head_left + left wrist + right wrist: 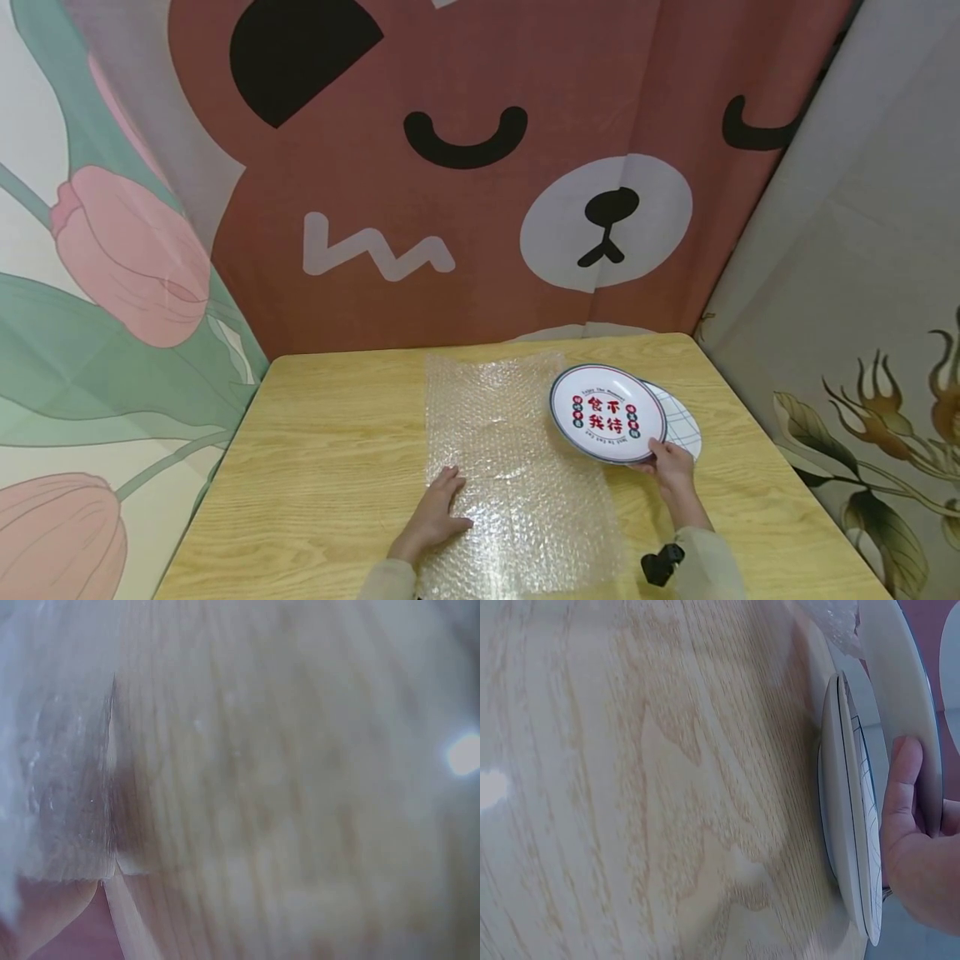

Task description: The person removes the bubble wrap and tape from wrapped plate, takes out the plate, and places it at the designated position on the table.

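My right hand (677, 477) grips the near right rim of a round white plate (611, 392) with red characters and a dark blue edge. In the right wrist view the held plate (900, 682) is raised and tilted, clear of the stacked plates (847, 817). That stack, topped by a white plate with a thin line grid (684, 421), is partly hidden behind the held plate in the head view. A sheet of clear bubble wrap (502, 492) lies flat on the table. My left hand (433, 518) rests at its left edge, fingers spread.
The wooden table (330, 467) extends left of the bubble wrap and right of the plates. A bear-print curtain (465, 200) hangs behind its back edge, with floral cloth (862, 417) on the right. A small black device (663, 565) sits by the right sleeve.
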{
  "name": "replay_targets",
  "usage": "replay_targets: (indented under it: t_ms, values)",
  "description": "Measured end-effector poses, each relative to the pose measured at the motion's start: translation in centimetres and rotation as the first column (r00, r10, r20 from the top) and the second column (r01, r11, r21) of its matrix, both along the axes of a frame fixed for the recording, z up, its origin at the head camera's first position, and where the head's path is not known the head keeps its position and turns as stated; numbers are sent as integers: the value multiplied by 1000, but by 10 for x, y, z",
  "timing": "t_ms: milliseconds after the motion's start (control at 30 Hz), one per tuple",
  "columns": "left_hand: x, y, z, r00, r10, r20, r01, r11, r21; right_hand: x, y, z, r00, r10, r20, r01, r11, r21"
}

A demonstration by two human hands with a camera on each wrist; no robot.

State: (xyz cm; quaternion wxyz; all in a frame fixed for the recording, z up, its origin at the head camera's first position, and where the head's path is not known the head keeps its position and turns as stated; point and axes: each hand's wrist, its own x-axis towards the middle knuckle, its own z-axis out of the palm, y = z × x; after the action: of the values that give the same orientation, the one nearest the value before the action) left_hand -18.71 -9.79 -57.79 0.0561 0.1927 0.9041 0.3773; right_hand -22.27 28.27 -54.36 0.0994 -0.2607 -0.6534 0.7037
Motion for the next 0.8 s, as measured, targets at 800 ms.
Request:
replay_targets:
  t_ms: [800]
  values:
    - [-1,-2,-4,1000,-1,22,1,1000,-15,2,9,-3,999,-49,12,49,998,-39]
